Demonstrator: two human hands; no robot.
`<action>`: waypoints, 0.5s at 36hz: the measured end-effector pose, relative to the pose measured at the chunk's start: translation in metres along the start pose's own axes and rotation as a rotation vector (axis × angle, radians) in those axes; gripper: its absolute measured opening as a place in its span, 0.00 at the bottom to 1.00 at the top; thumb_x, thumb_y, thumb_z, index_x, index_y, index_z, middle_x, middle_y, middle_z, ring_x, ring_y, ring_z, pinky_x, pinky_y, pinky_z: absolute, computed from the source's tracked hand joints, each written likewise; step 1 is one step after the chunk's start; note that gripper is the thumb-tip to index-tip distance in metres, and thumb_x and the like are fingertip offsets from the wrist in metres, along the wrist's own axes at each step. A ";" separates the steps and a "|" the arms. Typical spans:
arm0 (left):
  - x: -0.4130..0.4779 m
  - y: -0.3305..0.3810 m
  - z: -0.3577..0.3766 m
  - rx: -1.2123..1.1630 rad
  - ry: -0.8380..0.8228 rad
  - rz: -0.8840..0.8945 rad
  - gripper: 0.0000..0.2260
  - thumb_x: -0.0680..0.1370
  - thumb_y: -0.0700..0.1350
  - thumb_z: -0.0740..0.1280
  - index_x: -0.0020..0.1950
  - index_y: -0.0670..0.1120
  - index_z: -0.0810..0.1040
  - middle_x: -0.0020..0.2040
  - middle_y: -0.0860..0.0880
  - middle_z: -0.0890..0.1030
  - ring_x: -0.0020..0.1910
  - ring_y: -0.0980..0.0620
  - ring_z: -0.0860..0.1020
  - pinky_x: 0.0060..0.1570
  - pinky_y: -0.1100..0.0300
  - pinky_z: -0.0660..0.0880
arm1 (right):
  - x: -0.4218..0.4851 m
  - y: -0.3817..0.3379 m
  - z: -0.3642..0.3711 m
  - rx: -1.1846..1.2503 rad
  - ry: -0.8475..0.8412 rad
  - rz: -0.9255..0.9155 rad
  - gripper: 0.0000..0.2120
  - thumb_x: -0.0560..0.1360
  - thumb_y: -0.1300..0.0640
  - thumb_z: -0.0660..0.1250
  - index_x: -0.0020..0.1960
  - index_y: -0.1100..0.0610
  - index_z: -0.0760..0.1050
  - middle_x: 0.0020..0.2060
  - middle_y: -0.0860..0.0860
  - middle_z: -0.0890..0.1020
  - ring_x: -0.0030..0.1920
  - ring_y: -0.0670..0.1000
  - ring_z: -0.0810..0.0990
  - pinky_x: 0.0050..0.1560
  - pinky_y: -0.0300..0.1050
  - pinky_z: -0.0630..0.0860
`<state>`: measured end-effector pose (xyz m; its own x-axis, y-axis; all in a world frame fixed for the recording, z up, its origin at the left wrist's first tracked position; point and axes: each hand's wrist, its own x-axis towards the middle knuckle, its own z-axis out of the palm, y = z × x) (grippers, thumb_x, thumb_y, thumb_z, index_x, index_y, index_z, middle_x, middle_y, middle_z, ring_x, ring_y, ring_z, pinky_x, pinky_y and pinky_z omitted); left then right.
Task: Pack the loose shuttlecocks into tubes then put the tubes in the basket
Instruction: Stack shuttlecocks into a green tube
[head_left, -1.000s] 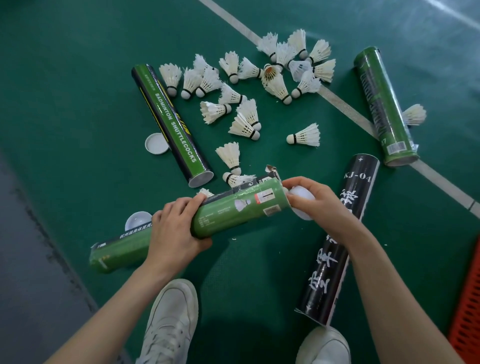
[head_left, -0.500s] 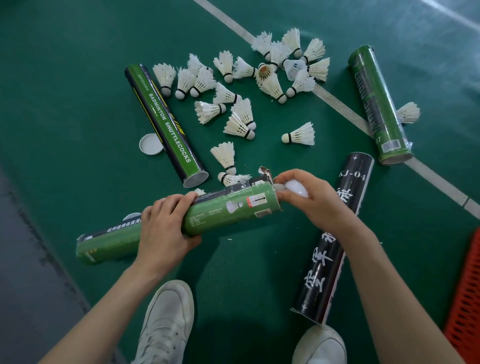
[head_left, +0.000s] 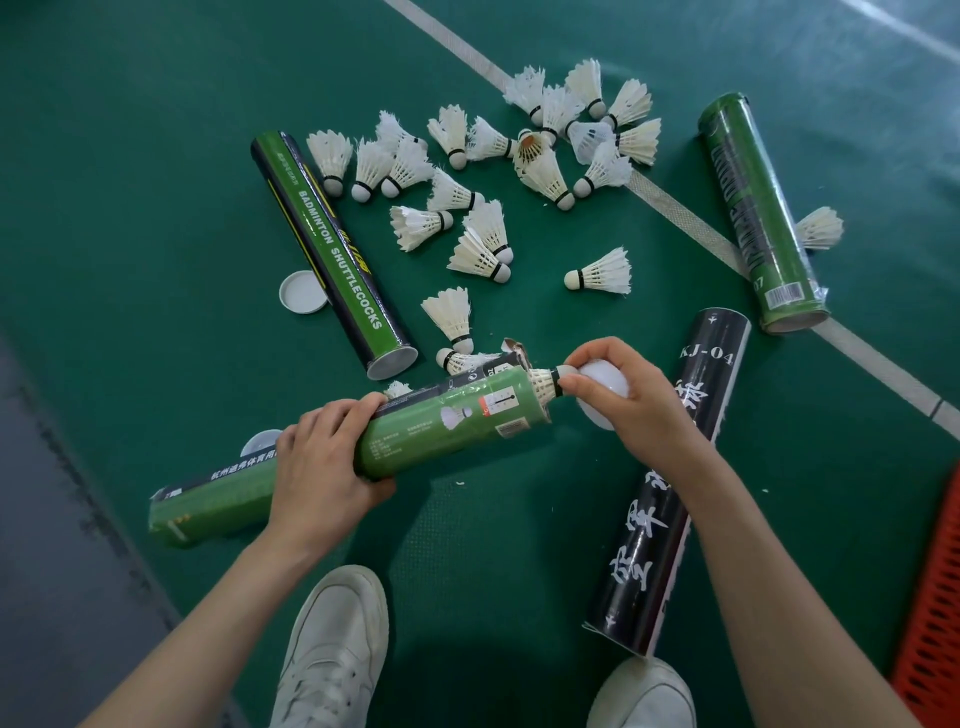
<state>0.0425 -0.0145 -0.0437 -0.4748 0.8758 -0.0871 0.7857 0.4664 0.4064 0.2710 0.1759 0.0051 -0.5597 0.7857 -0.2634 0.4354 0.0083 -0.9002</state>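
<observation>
Left hand (head_left: 322, 467) wraps tube (head_left: 452, 431) mid-body, steadying it, mouth angled toward right hand (head_left: 628, 400). Right fingers (head_left: 587, 356) pinch shuttlecock (head_left: 545, 384) by cork, feathers inside mouth. Cap (head_left: 608, 382) palmed behind them, likely kept for closing. Loose shuttlecocks (head_left: 483, 249) lie beyond fingers.

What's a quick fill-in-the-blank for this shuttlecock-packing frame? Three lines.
1. The right hand pinches a white feather shuttlecock by its ___.
2. The left hand grips the green cardboard tube, one of ___ tubes in view.
3. The tube marked KJ-04 is ___ with white lettering.
Missing words: cork; four; black.
</observation>
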 end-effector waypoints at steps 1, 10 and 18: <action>0.000 0.000 0.000 -0.002 0.000 -0.001 0.38 0.60 0.47 0.79 0.69 0.52 0.71 0.60 0.51 0.75 0.59 0.46 0.70 0.57 0.51 0.62 | 0.001 0.000 -0.001 0.019 -0.018 0.008 0.07 0.75 0.51 0.70 0.51 0.47 0.75 0.44 0.42 0.79 0.40 0.42 0.76 0.39 0.36 0.75; 0.003 -0.001 0.001 0.004 0.001 -0.005 0.38 0.61 0.47 0.79 0.69 0.52 0.70 0.60 0.51 0.75 0.59 0.47 0.70 0.57 0.51 0.63 | 0.004 -0.002 -0.011 -0.035 -0.091 0.010 0.06 0.73 0.52 0.71 0.50 0.46 0.78 0.42 0.40 0.80 0.39 0.38 0.76 0.41 0.32 0.73; 0.007 -0.002 -0.003 -0.015 0.022 -0.043 0.38 0.61 0.46 0.79 0.69 0.52 0.70 0.60 0.50 0.75 0.59 0.45 0.70 0.57 0.49 0.63 | 0.004 0.001 -0.029 0.223 0.031 0.074 0.07 0.74 0.54 0.70 0.51 0.50 0.79 0.48 0.49 0.81 0.45 0.50 0.80 0.48 0.46 0.81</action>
<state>0.0365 -0.0094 -0.0419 -0.5167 0.8520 -0.0843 0.7586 0.5013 0.4161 0.2897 0.1965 0.0128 -0.5087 0.7976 -0.3240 0.3062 -0.1842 -0.9340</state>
